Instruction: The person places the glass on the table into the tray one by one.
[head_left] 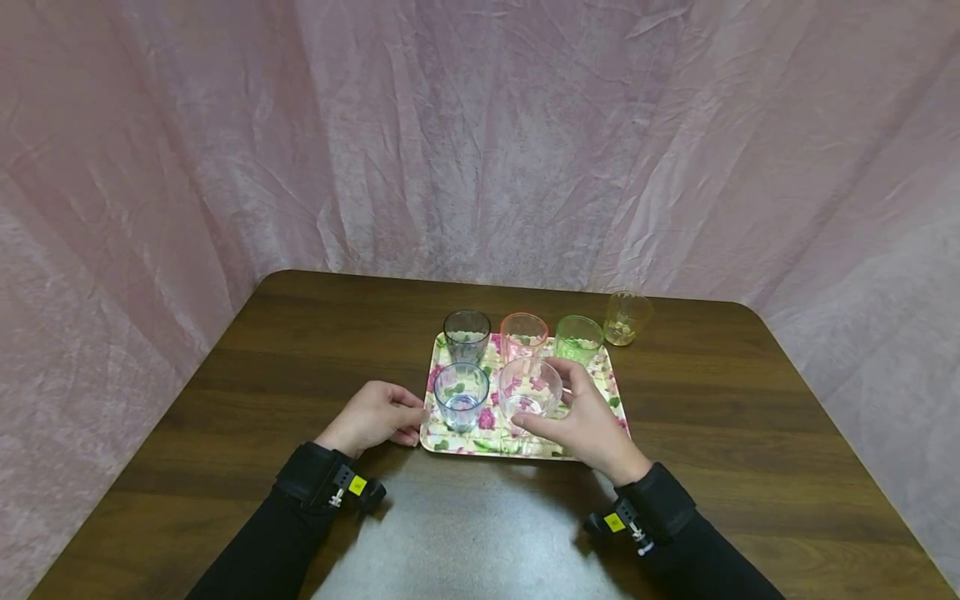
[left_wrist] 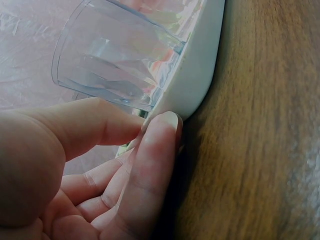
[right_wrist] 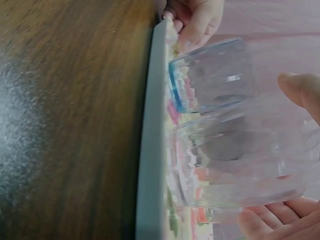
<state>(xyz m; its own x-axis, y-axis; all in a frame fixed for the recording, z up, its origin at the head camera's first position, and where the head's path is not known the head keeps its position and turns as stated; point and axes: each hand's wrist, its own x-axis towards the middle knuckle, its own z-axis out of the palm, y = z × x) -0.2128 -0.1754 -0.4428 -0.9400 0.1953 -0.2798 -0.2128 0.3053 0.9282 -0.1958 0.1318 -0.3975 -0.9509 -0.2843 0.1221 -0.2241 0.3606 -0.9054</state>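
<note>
My left hand point(head_left: 380, 417) pinches the left edge of a floral tray point(head_left: 498, 446); in the left wrist view, fingertips point(left_wrist: 159, 135) sit right at its white rim. A clear glass point(head_left: 531, 387) stands upright over the tray's front middle, its base at the tray surface in the right wrist view. My right hand point(head_left: 592, 425) holds it, thumb at the near side and fingers at the far right side. Beside it, close to my left hand, is a bluish glass point(head_left: 461, 396). Behind them on the tray stand a grey glass point(head_left: 467, 337), a red-rimmed glass point(head_left: 524, 333) and a green glass point(head_left: 579, 340).
A yellowish glass point(head_left: 627, 318) stands on the wooden table point(head_left: 337, 333), just off the tray's back right corner. Pinkish curtains point(head_left: 480, 150) hang behind the table. Light glares off the table's front point(head_left: 472, 533).
</note>
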